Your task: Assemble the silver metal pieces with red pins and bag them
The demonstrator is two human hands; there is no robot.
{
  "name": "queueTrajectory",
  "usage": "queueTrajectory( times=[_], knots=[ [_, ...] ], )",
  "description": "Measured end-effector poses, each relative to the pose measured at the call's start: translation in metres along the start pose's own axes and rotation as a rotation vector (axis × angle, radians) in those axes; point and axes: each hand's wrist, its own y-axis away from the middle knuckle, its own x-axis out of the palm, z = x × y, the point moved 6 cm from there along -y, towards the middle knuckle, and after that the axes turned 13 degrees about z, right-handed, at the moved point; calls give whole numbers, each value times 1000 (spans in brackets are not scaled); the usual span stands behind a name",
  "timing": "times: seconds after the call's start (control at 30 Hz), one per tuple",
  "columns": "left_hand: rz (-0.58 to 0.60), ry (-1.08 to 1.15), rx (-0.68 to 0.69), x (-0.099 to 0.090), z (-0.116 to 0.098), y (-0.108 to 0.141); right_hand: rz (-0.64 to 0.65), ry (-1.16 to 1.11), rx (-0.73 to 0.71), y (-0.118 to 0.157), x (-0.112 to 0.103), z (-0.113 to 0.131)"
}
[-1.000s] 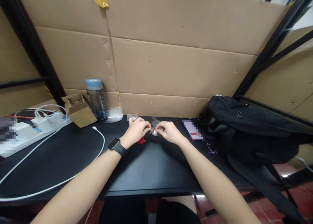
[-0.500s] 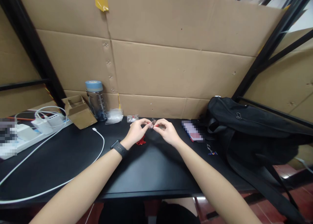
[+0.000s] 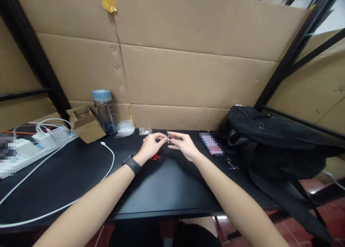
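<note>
Above the middle of the desk, my left hand point(image 3: 152, 145) is closed in a pinch, thumb and forefinger meeting at the edge of a small shiny round piece point(image 3: 169, 139). What kind of piece it is stays too small to make out. From the other side, my right hand point(image 3: 185, 146) grips the same piece between its thumb and fingers, which are a little parted around it. Red cord point(image 3: 155, 156) lies bunched on the desk, partly hidden behind my left hand. A small clear packet point(image 3: 145, 131) with something red in it rests just beyond that hand.
On the left are a white power strip point(image 3: 51, 144) with chargers, a white cable point(image 3: 113, 157), an open cardboard box point(image 3: 90, 130) and a blue-lidded bottle point(image 3: 104, 110). To the right lie a phone point(image 3: 210, 143), a keyring point(image 3: 232, 164) and a black bag point(image 3: 275, 139). Cardboard point(image 3: 172, 78) walls the back.
My right fingers have spread from a tight pinch to a wider hold around the shiny piece, which shows more now. My left hand stays pinched. The view has shifted slightly.
</note>
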Motion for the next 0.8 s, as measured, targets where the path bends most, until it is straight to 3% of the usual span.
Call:
queueTrajectory(
  times=[0.23, 0.47, 0.6, 0.8],
  knots=[
    [10, -51, 16, -1, -4, 0, -23, 123, -33, 0, -3, 3],
    [-54, -450, 31, -10, -21, 7, -249, 278, -21, -1, -54, 11],
    [-114, -576, 42, -18, -20, 7, -119, 264, 134, -3, -59, -5],
    [-63, -598, 80, -22, -7, 3, 287, 567, 180, -1, -35, -4]
  ],
)
